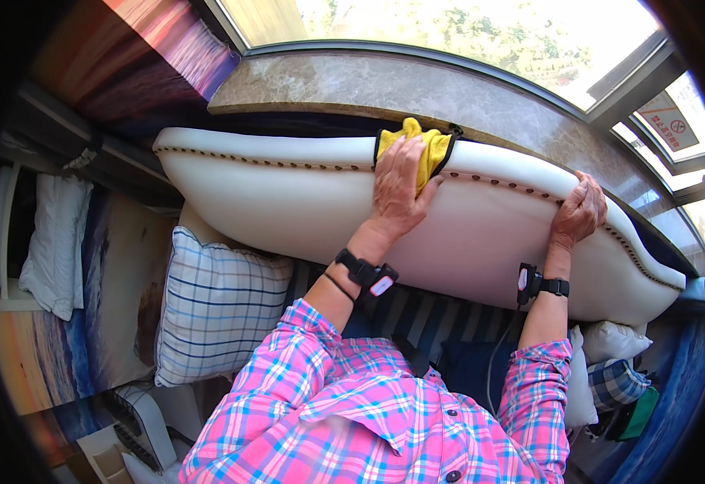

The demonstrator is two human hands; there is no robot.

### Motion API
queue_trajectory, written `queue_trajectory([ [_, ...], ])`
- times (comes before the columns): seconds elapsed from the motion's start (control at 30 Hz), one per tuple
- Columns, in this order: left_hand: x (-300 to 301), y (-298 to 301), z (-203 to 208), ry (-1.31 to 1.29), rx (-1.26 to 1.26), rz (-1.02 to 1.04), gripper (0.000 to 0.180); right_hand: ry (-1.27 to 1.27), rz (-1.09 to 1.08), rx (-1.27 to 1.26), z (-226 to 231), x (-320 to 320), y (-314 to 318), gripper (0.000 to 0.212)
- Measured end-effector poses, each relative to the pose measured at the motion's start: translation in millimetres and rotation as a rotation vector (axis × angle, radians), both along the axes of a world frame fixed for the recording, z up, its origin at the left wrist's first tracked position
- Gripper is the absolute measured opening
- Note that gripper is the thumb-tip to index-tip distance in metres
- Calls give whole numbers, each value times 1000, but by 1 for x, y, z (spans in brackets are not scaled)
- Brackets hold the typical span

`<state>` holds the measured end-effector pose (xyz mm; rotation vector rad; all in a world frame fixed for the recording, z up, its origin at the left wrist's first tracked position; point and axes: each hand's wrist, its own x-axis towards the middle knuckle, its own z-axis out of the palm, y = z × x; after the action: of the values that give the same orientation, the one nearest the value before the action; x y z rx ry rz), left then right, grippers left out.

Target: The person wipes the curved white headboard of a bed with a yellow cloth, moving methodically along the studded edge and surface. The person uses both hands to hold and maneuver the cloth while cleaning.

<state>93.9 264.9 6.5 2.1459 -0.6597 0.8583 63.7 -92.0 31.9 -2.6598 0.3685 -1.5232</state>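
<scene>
Left hand [399, 181], on cloth [433, 152]; right hand [580, 211], on upholstery [288, 194]

black-edged yellow cloth [434, 153]; white headboard [288, 198]; pink-blue plaid shirt [344, 427]

The backrest [481, 234] spans the middle of the view from left to right; behind it runs the sill [368, 85], with the window [449, 20] beyond; the cloth [435, 153] lies over the backrest's top edge, under the left hand [399, 194]; the right hand [580, 211] is on that edge farther right; the cushion [219, 310] sits before the backrest's left part, left of the left forearm; another pillow [56, 242] lies at far left; a small pillow [617, 342] lies before the backrest's right end.
</scene>
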Motion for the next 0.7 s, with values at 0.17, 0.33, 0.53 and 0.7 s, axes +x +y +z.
queue_trajectory([
  [0.17, -43, 52, -36, -7, 173, 7, 57, -8, -14, -16, -1, 0, 1, 40],
  [0.33, -26, 113, -43, 103, 178, 267, 44, -24, 1, -15, 0, 0, 1, 39],
  [0.53, -22, 116, -55, 137, 102, 465, 41, -22, -12, -24, 2, -1, 1, 38],
  [0.7, -43, 33, -46, 107, 113, 463, 49, -19, -21, -7, 2, 0, 2, 38],
])
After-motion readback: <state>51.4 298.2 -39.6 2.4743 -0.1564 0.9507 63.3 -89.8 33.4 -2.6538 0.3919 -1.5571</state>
